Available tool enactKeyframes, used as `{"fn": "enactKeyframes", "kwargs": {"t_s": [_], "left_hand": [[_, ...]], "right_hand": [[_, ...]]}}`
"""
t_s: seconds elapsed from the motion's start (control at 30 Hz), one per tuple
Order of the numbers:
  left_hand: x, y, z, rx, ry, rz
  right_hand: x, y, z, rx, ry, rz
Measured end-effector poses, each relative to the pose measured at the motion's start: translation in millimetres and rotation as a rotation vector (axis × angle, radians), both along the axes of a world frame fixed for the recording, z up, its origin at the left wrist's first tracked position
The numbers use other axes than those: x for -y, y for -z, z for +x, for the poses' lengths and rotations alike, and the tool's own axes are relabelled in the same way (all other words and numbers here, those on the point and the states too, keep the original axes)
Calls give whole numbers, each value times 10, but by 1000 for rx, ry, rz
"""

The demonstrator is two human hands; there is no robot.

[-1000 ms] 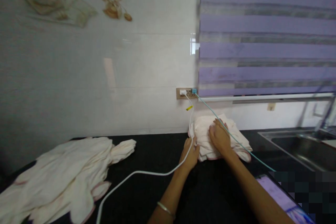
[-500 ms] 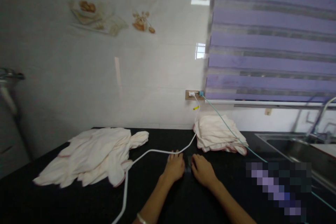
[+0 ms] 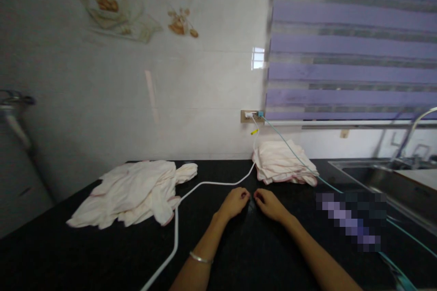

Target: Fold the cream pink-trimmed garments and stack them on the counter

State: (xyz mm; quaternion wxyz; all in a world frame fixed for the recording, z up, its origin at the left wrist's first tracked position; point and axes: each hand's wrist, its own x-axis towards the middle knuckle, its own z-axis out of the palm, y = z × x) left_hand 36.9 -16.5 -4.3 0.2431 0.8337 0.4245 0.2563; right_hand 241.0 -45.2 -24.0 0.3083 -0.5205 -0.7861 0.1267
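Note:
My left hand (image 3: 235, 202) rests low over the black countertop (image 3: 259, 259), its fingers curled closed. Just beside it, a small gap apart, my right hand (image 3: 271, 204) is curled closed too. Whatever the fingers pinch, if anything, is hidden or too small to name. A white cable (image 3: 218, 183) runs behind my left hand, apart from it. Beyond my right hand lies a folded stack of cream cloths (image 3: 285, 161). To the left, a loose heap of cream cloths (image 3: 133, 193) spreads over the counter.
The white cable and a teal cable (image 3: 288, 145) plug into a wall socket (image 3: 251, 116). At the right sits a metal sink (image 3: 396, 191) with a tap (image 3: 414, 132). A blurred-out purple patch (image 3: 348, 220) lies on the counter before it. A purple blind (image 3: 351, 54) hangs above.
My left hand has turned from lying over the counter near the white cable to a closed curl beside my right hand. The whole view has shifted slightly.

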Motion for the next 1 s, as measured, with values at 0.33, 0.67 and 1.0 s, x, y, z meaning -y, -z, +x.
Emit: {"fn": "enactKeyframes", "kwargs": {"t_s": [0.33,0.67,1.0], "left_hand": [[-28,65,5,23,13,-10],[37,29,-23,34,22,-49],[33,20,-22,40,14,-67]], "right_hand": [[7,-26,46,-90,-13,-12],[-41,-23,98,-187,-44,-62],[-54,-21,100,-200,-64,-70]]}}
